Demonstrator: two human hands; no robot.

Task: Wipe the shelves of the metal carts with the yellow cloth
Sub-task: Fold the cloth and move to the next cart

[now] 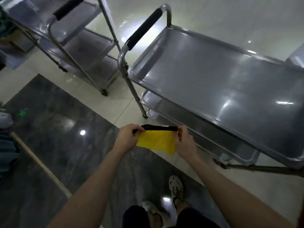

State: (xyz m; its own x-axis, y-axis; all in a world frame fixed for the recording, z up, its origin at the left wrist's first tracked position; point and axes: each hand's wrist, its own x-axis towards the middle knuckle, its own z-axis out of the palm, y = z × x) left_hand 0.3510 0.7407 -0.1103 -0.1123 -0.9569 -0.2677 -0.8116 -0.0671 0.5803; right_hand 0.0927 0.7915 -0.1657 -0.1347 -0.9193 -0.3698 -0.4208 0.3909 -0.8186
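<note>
Pinching yellow cloth (156, 143) taut, nine to three o'clock, in left hand (127, 137) and right hand (185, 143); nearest cart shelf (213, 79) at two o'clock, closer to the right.

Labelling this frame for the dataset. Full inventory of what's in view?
near cart: 1, silver metal with a black handle grip, right, beside the hands
far cart: 1, silver metal with a black handle grip, upper left
yellow cloth: 1, yellow, hanging between the two hands
black strip: 1, black, along the cloth's top edge; cannot tell what it is
wooden pole: 1, pale wood, slanting at lower left
dark floor slab: 1, grey marbled, under the person
pale tiles: several, off-white, under the carts
green mark: 1, green, on the slab, left
shoes: 2, pale, bottom centre
left hand: pinches the cloth's left end
right hand: pinches its right end
</note>
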